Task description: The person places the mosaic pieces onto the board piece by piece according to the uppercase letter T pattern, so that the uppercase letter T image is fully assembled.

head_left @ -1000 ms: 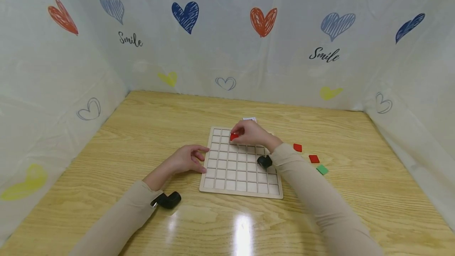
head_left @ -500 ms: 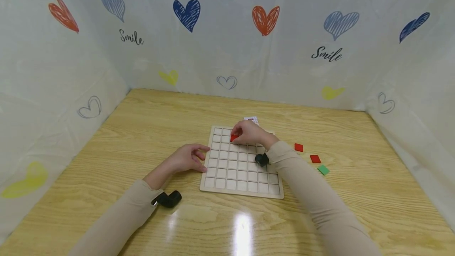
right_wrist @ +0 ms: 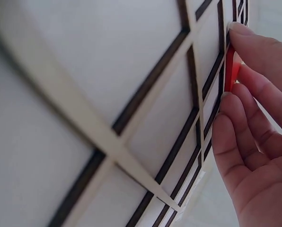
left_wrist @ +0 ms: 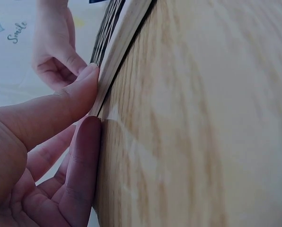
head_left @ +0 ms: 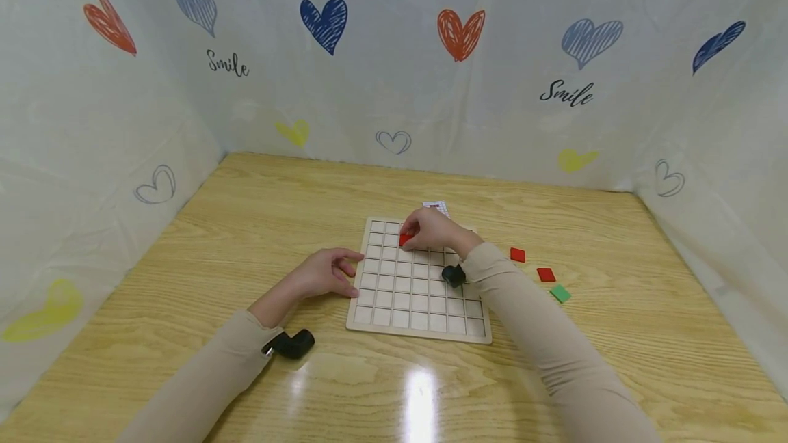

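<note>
Right hand (head_left: 432,230) pinches red tile (head_left: 405,240) far on wooden grid board (head_left: 418,336); left hand (head_left: 321,273), unclenched, touches its left edge.

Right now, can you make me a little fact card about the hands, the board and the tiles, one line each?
Left hand: touching the left edge of the board
Right hand: pinching a red tile in its fingers
Where that tile is: at the far part of the grid
In its square yet: can't tell
Off the board: far red tile, near red tile, green tile, all to its right
Card: just beyond the board, partly hidden
Table: wood-grained
</note>
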Tool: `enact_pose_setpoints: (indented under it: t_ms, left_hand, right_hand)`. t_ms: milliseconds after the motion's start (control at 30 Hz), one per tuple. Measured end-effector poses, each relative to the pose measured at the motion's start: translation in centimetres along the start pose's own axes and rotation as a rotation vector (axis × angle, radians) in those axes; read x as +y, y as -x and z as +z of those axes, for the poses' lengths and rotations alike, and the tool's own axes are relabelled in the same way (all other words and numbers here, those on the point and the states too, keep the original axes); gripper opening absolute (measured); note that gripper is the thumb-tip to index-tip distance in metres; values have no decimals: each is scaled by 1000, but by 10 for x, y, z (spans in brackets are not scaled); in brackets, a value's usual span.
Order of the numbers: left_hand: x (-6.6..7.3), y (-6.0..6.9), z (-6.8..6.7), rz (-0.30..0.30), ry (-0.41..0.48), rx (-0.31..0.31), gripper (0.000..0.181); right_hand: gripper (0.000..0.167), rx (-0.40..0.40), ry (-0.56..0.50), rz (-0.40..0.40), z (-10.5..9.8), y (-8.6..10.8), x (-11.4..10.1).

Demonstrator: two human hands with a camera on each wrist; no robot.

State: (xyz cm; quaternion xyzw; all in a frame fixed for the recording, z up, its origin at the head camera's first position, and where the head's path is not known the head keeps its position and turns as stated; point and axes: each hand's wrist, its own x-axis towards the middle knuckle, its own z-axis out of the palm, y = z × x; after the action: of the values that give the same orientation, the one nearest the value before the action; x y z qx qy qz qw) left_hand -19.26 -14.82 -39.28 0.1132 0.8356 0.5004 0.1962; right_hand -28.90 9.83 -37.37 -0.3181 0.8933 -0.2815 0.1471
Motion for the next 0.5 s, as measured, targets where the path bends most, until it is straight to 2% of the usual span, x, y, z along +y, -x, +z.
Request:
enact_pose_setpoints:
  t_ms: [333,500]
  left_hand:
    - [0,-1,0,3,1,0,65]
    - [-1,-1,0,2,-1,3,65]
  right_hand:
    - [28,13,-7,-22,-4,7,3]
    - [28,29,-15,-58,-8,13,6]
